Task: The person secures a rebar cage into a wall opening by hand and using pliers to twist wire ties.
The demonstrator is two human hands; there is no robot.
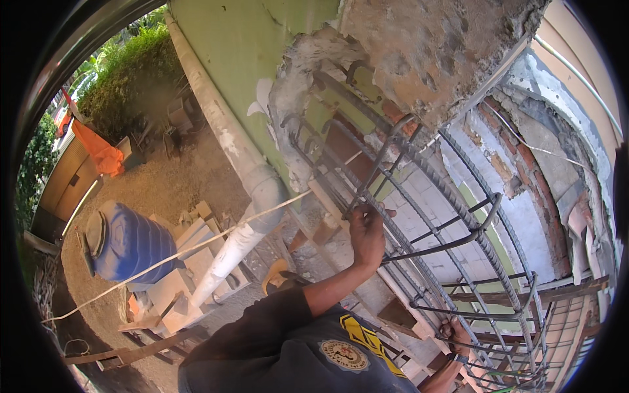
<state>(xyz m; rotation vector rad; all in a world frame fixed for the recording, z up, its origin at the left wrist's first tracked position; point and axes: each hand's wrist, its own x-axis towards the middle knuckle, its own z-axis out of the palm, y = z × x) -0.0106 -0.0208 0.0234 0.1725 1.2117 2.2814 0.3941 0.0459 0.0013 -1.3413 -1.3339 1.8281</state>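
Observation:
A cage of ribbed steel bars with bent stirrups slants from the broken wall opening down to the lower right. My left hand is closed at the cage's near side, its fingers at a bar next to a stirrup. Lower down, my right hand, with a watch at the wrist, has its fingers curled on a near bar of the cage. Bars partly hide its fingertips. My dark sleeve and printed shirt fill the lower middle.
Broken concrete overhangs the cage. A pale pipe runs down the green wall. A thin rope crosses the left side. Beyond it stand a blue barrel and stacked blocks. An orange cloth hangs farther back.

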